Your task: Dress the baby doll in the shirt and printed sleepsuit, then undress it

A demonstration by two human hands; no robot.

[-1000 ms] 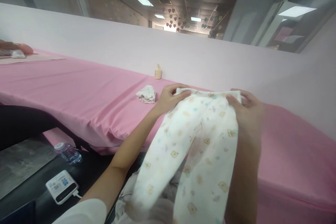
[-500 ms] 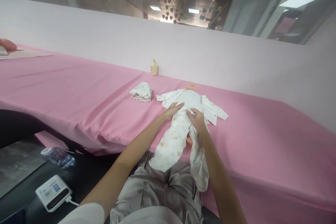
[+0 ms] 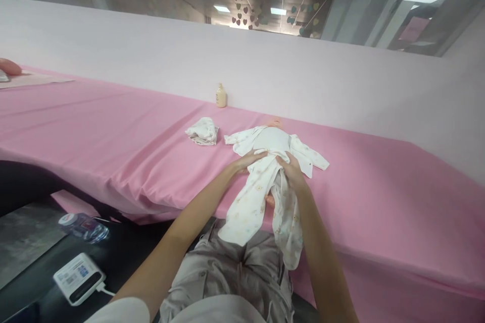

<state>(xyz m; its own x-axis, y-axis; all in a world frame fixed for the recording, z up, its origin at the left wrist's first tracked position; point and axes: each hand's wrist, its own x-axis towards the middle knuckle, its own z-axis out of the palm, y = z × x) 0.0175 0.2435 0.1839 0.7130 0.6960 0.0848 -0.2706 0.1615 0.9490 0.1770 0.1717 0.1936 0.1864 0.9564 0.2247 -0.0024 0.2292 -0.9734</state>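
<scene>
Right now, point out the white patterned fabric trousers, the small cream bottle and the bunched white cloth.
White patterned fabric trousers (image 3: 256, 189): head view, one leg.
Small cream bottle (image 3: 221, 98): head view, body.
Bunched white cloth (image 3: 203, 131): head view, middle.

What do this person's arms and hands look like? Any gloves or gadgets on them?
They're ordinary human arms. The left hand and right hand show no gloves, and both forearms are bare, with no watch or cables on them. A white sleeve covers the left upper arm; no right sleeve shows.
</scene>
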